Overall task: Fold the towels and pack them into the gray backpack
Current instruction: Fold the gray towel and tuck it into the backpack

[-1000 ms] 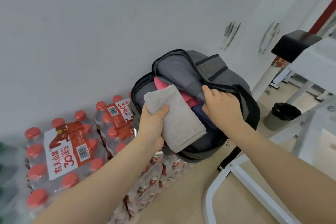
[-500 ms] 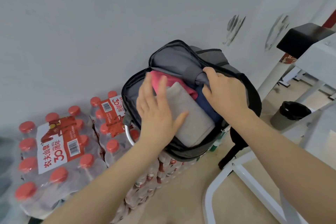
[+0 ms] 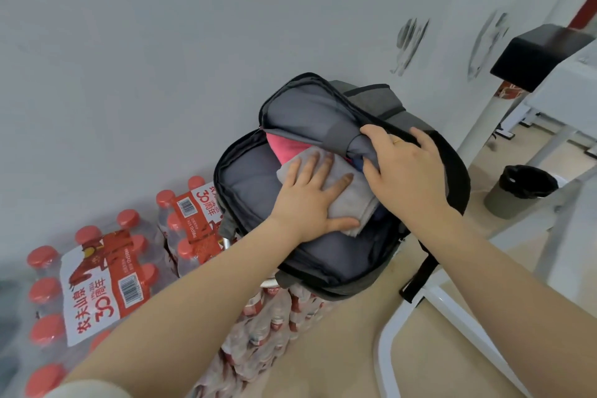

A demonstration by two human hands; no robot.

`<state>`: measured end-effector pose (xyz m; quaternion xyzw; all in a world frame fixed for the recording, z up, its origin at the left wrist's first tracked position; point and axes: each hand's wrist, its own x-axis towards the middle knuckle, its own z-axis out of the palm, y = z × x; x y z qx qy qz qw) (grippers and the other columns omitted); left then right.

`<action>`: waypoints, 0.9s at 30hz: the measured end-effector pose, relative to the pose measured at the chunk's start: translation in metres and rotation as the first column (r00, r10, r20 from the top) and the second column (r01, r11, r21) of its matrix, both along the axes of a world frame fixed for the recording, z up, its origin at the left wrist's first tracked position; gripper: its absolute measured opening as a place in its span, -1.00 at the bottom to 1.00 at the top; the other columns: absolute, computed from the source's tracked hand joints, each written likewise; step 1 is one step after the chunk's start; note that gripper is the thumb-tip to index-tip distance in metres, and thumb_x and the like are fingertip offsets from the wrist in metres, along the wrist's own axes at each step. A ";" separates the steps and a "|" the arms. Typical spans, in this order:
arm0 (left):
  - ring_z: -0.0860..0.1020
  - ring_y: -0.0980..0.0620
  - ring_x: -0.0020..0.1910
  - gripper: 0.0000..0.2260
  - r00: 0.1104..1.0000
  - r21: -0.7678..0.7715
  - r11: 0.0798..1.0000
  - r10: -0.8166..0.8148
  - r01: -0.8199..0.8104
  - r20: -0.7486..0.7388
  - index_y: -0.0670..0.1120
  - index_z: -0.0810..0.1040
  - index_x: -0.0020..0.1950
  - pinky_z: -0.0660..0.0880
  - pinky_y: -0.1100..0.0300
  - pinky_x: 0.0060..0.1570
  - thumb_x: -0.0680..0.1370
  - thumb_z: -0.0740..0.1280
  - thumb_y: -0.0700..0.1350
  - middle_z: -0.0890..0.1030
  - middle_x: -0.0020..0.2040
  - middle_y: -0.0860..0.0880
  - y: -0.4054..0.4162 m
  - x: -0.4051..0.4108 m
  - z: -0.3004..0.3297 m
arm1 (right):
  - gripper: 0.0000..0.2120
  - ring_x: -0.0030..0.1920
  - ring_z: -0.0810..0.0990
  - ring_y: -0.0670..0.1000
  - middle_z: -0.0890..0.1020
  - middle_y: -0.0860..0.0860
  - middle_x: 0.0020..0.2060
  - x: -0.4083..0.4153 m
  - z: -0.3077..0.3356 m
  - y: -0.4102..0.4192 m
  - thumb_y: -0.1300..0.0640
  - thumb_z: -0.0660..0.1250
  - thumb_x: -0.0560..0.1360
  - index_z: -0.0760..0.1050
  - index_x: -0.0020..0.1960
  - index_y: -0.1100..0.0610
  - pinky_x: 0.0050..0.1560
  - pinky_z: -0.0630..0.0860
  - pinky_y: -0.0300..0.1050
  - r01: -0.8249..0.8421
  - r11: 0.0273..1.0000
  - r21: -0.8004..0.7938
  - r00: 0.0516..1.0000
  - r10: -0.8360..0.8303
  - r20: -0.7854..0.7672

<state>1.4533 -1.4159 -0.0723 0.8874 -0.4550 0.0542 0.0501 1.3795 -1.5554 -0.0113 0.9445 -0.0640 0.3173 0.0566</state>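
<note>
The gray backpack [image 3: 365,108] lies unzipped on stacked bottle packs against the wall. Inside it a folded gray towel [image 3: 358,200] lies on top of a pink towel [image 3: 284,147], and a sliver of a dark blue one [image 3: 358,163] shows beside it. My left hand [image 3: 311,200] presses flat on the gray towel with straight fingers. My right hand [image 3: 407,171] grips the gray inner flap [image 3: 307,124] of the backpack and holds it up over the towels.
Shrink-wrapped packs of red-capped water bottles [image 3: 97,287] lie to the left and under the backpack. A white metal frame [image 3: 429,307] stands at the right, with a lined bin [image 3: 520,187] behind it. A white wall is close behind.
My left hand let go of the gray towel's edge, laid it into the backpack, then slid deeper and pressed it flat. My right hand kept hold of the flap.
</note>
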 end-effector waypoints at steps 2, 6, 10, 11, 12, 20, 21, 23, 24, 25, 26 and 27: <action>-0.10 -0.20 0.51 -0.14 1.000 0.034 0.999 0.012 -0.012 -0.007 0.12 0.06 0.50 -0.27 -0.08 0.42 0.25 -0.20 0.45 0.02 0.54 -0.16 -0.001 0.002 0.002 | -0.65 -0.29 0.62 0.12 0.64 0.05 -0.29 0.000 -0.001 0.001 0.14 0.33 0.41 0.46 0.19 0.15 0.19 0.43 0.09 -0.016 0.999 0.047 0.999 0.018 -0.030; 0.24 -0.18 0.43 -0.28 0.996 -0.082 0.993 -0.091 0.090 -0.001 -0.06 0.33 0.41 0.12 -0.14 0.41 0.41 -0.03 0.35 0.36 0.39 -0.20 0.021 0.000 0.008 | -0.60 -0.04 0.62 0.15 0.64 0.10 -0.05 -0.006 -0.007 0.002 -0.03 0.33 0.39 0.49 0.16 0.16 0.11 0.48 0.09 -0.080 0.995 0.065 0.994 0.084 -0.070; 0.44 -0.06 0.02 -0.69 0.964 -0.400 0.889 -0.141 0.223 0.225 -0.14 0.45 0.09 0.45 0.09 -0.06 0.47 0.24 0.05 0.56 0.02 -0.15 0.052 0.002 0.014 | -0.53 0.24 0.42 0.22 0.45 0.20 0.27 -0.017 -0.002 0.006 -0.09 0.22 0.45 0.47 0.23 0.18 0.16 0.43 0.03 -0.136 0.963 0.232 0.990 0.123 0.071; 0.42 -0.06 0.03 -0.69 0.954 -0.415 0.875 -0.146 0.248 0.262 -0.13 0.41 0.11 0.44 0.10 -0.06 0.46 0.26 0.02 0.56 0.03 -0.16 0.055 0.003 0.016 | -0.49 0.30 0.36 0.23 0.40 0.20 0.32 -0.018 0.002 0.005 -0.10 0.19 0.47 0.40 0.30 0.17 0.24 0.38 0.07 -0.051 0.961 0.273 0.998 0.036 0.060; 0.42 -0.07 0.06 -0.67 0.947 -0.417 0.870 -0.152 0.264 0.282 -0.12 0.39 0.14 0.46 0.08 -0.04 0.46 0.27 0.01 0.55 0.08 -0.17 0.057 0.004 0.018 | -0.44 0.37 0.27 0.22 0.35 0.17 0.38 -0.018 0.006 0.002 -0.13 0.18 0.48 0.31 0.38 0.15 0.33 0.30 0.13 0.076 0.948 0.309 0.997 -0.074 -0.016; 0.32 -0.17 0.36 -0.42 0.854 -0.248 0.869 -0.299 0.428 0.426 -0.15 0.28 0.36 0.19 -0.03 0.37 0.45 0.21 0.15 0.40 0.37 -0.23 0.028 0.000 0.044 | -0.71 0.16 0.48 0.04 0.54 0.04 0.11 -0.032 0.017 -0.016 0.08 0.32 0.48 0.53 0.20 0.05 0.32 0.29 0.17 -0.019 0.844 0.536 0.958 0.168 -0.231; 0.29 -0.17 0.38 -0.38 0.833 -0.221 0.862 -0.326 0.456 0.447 -0.16 0.27 0.37 0.12 -0.01 0.39 0.43 0.19 0.18 0.38 0.38 -0.22 0.023 -0.004 0.049 | -0.72 0.14 0.47 -0.01 0.54 0.04 0.11 -0.038 0.017 -0.010 0.13 0.29 0.51 0.53 0.21 0.10 0.32 0.31 0.08 -0.082 0.828 0.554 0.946 0.239 -0.217; 0.27 -0.15 0.39 -0.31 0.804 -0.173 0.859 -0.354 0.481 0.477 -0.17 0.27 0.39 0.03 0.00 0.40 0.40 0.17 0.25 0.40 0.37 -0.20 0.016 -0.010 0.056 | -0.68 0.16 0.43 -0.12 0.50 -0.06 0.13 -0.050 0.015 0.004 0.07 0.24 0.51 0.52 0.22 0.13 0.39 0.20 0.01 -0.175 0.784 0.596 0.913 0.356 -0.200; 0.33 -0.14 0.36 -0.30 0.791 -0.154 0.859 -0.361 0.488 0.493 -0.16 0.31 0.36 0.02 -0.01 0.40 0.38 0.16 0.27 0.47 0.32 -0.17 0.014 -0.011 0.058 | -0.64 0.18 0.40 -0.16 0.48 -0.10 0.14 -0.054 0.012 0.010 0.01 0.23 0.48 0.53 0.21 0.13 0.42 0.10 0.02 -0.191 0.773 0.605 0.894 0.391 -0.217; 0.43 -0.13 0.29 -0.33 0.778 -0.142 0.855 -0.369 0.498 0.508 -0.16 0.38 0.32 0.04 -0.01 0.39 0.37 0.16 0.27 0.56 0.20 -0.13 0.012 -0.011 0.059 | -0.60 0.19 0.39 -0.18 0.47 -0.11 0.13 -0.058 0.009 0.016 -0.04 0.23 0.46 0.55 0.18 0.15 0.44 0.04 0.01 -0.199 0.767 0.609 0.885 0.408 -0.225; 0.54 -0.11 0.15 -0.39 0.770 -0.138 0.849 -0.379 0.510 0.513 -0.15 0.46 0.24 0.08 0.00 0.36 0.38 0.16 0.26 0.63 0.04 -0.09 0.011 -0.011 0.059 | -0.58 0.18 0.40 -0.18 0.48 -0.11 0.11 -0.062 0.005 0.021 -0.09 0.26 0.44 0.57 0.15 0.17 0.43 0.05 -0.02 -0.213 0.766 0.606 0.896 0.400 -0.191; 0.60 -0.09 0.01 -0.44 0.769 -0.140 0.843 -0.389 0.519 0.508 -0.14 0.51 0.17 0.15 0.03 0.29 0.39 0.16 0.24 0.64 -0.08 -0.06 0.011 -0.009 0.059 | -0.57 0.17 0.41 -0.16 0.48 -0.11 0.08 -0.067 0.001 0.024 -0.12 0.28 0.41 0.58 0.11 0.17 0.41 0.12 -0.08 -0.231 0.767 0.599 0.926 0.362 -0.106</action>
